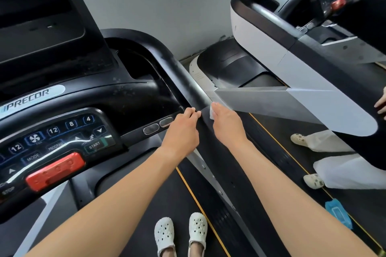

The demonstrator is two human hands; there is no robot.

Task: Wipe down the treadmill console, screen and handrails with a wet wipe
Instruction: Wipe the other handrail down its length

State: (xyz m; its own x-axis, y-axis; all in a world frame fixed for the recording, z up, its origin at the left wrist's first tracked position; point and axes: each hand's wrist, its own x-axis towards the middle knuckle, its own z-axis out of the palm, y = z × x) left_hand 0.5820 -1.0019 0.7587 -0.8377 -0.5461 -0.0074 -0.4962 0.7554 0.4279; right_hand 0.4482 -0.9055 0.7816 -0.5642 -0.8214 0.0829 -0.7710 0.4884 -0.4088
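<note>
The treadmill's black console [62, 131] with blue buttons and a red stop bar fills the lower left, and its dark screen [31, 0] is at the upper left. The black right handrail [179, 73] runs diagonally down through the middle. My left hand [183, 129] rests on the rail's inner side, fingers curled over it. My right hand [227, 123] lies on the rail's outer side and holds a white wet wipe [211, 111] against it; only a corner of the wipe shows.
A second treadmill [292, 52] stands close on the right, and another person's legs and pale shoes [313, 180] stand on its belt. A blue wipe packet [338, 213] lies on that belt. My own white clogs [181, 233] are on the belt below.
</note>
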